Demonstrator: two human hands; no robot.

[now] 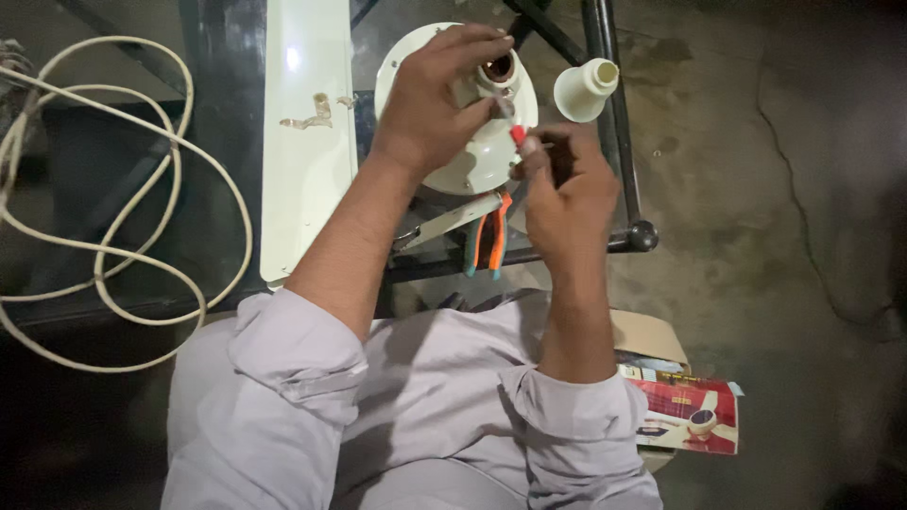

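Head view: left hand clamped around white fan motor housing, fingers at its central hub. Right hand pinched shut on red-handled screwdriver, tip at hub. Housing on dark bench, beside white fan blade. Orange-handled pliers below housing. White cable coiled left.

Dark metal frame table w/ white fan blade, cream cone cap, pliers on it

Open floor rightward; fan blade, cable loops crowding the left.
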